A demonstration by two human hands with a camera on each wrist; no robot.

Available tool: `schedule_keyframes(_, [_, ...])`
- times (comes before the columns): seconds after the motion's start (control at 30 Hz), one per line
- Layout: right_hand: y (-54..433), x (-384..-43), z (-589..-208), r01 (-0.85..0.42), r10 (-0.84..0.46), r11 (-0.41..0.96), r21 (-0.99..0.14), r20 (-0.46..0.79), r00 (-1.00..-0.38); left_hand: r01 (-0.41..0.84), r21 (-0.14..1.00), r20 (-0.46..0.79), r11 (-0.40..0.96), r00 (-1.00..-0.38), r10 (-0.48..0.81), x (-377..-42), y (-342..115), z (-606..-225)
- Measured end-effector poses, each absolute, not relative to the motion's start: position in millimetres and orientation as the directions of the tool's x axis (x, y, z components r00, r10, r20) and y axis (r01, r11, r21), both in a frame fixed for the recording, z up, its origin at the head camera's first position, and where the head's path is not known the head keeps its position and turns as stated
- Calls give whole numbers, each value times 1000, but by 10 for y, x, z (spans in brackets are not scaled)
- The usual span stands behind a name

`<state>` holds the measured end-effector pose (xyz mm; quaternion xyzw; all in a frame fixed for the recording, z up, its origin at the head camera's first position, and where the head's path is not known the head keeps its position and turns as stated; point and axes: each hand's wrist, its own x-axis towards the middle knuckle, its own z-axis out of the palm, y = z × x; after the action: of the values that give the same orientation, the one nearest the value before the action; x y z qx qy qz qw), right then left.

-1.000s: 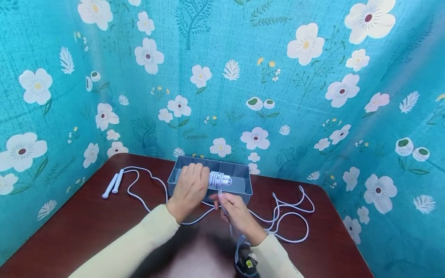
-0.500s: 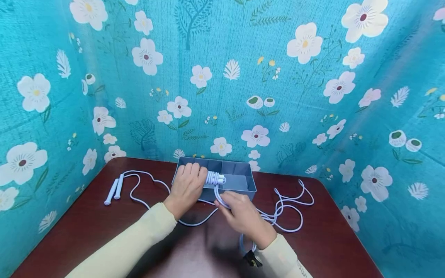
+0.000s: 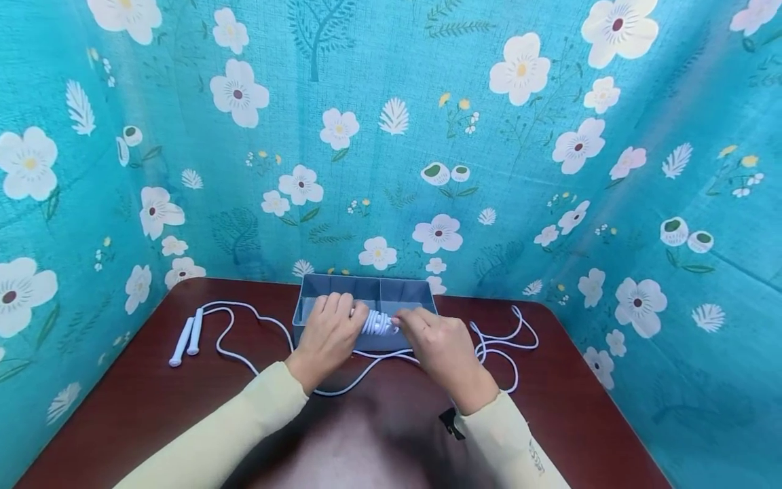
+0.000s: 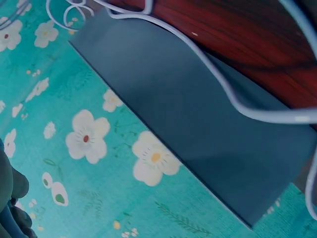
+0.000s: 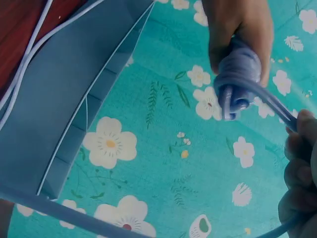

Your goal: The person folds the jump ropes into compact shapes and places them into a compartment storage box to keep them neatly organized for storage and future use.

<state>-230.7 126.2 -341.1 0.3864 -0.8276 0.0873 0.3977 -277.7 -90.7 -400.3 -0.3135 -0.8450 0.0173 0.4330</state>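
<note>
My left hand grips a pale lilac jump rope, its cord wound in several turns around its own handles. The handle ends poke out of the coil in the right wrist view. My right hand is close beside the coil's right end. Its thumb and curled fingers pinch the doubled cord that runs off the bundle. Both hands are raised in front of a grey-blue divided box. The part of the handles inside the left fist is hidden.
A second pair of jump rope handles lies at the table's left, its cord running past the box. More loose cord loops on the right of the dark red table. A floral turquoise cloth hangs behind.
My right hand has carried the cord from below the bundle up to its right end. The left hand keeps its hold on the bundle. The head view has shifted slightly.
</note>
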Motion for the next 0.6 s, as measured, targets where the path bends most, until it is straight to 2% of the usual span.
schedule_keyframes(0.2, [1313, -2373, -3413, -704, -497, 706, 73, 760, -419, 544, -309, 722, 780, -399, 565, -2634, -842, -3947])
schedule_keyframes(0.33, [1269, -2438, -3459, -754, -487, 656, 36, 783, -387, 543, -332, 716, 771, -387, 581, -2542, -803, -3936])
schedule_keyframes(0.5, [1180, -2499, -3449, -777, -537, 621, 99, 776, -331, 533, -354, 679, 769, -419, 603, -2490, -751, -3927])
schedule_keyframes(0.6, [1182, -2543, -3429, -782, -534, 617, 88, 777, -334, 529, -356, 675, 770, -424, 604, -2482, -756, -3905])
